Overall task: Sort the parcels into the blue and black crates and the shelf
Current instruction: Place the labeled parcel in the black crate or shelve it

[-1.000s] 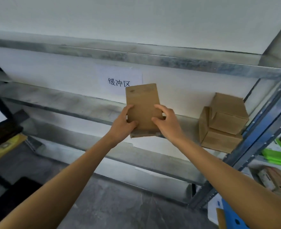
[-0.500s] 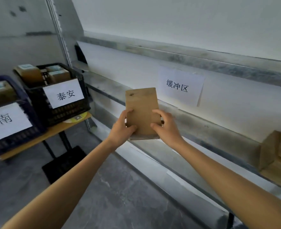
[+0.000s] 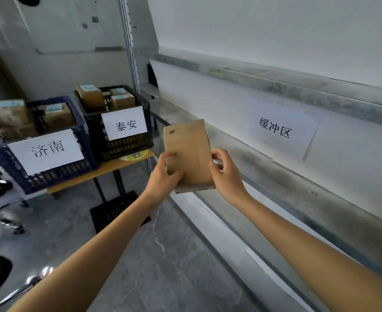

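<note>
Parcel (image 3: 186,154) stands upright in mid-air beside the shelf (image 3: 275,167), your left grip (image 3: 163,176) and right grip (image 3: 227,174) both clamped on its lower sides; you seem mid-sort, so next choose: shelf, black crate (image 3: 122,147) or blue crate (image 3: 50,176) on the tabletop (image 3: 118,165)

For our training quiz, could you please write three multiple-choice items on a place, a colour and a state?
1. Where is the black crate relative to the blue crate? A left; B right; C on top.
2. What colour is the held parcel? A white; B green; C brown.
3. Which grips the parcel? A left hand and right hand; B left only; C neither.
Answers: B, it stands at the blue one's right; C, plain brown cardboard; A, both hands' fingers curl round it.
</note>
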